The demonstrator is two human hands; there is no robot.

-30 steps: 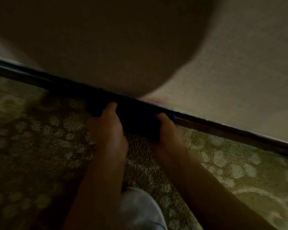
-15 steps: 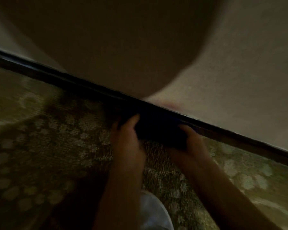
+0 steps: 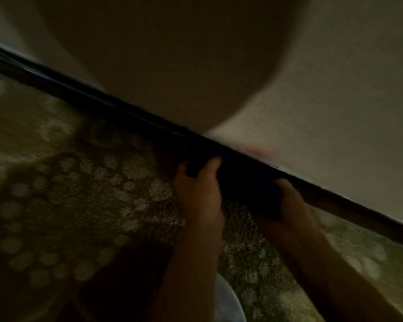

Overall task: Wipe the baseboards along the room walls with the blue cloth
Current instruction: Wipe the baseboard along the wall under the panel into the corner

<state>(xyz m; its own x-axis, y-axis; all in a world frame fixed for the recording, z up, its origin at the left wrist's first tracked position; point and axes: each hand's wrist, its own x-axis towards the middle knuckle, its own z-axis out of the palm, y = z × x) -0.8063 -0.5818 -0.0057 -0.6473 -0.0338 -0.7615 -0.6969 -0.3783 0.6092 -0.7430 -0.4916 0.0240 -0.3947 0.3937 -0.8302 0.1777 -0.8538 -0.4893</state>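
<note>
The dark baseboard (image 3: 84,89) runs diagonally from upper left to lower right where the wall meets the carpet. A dark blue cloth (image 3: 244,187), almost black in the shadow, lies bunched against the baseboard between my hands. My left hand (image 3: 199,196) holds the cloth's left end with its fingers curled over it. At the cloth's right end, my right hand (image 3: 286,203) grips it against the baseboard. The picture is dim and blurred, so the fingertips are hard to make out.
A pale textured wall (image 3: 335,89) rises above the baseboard, with my head's large shadow across it. A green carpet (image 3: 79,194) with light blotchy patterns covers the floor. My light-coloured knee (image 3: 228,303) shows low between my forearms.
Both hands and the cloth have slid to the right along the baseboard, and the view has swung with them.
</note>
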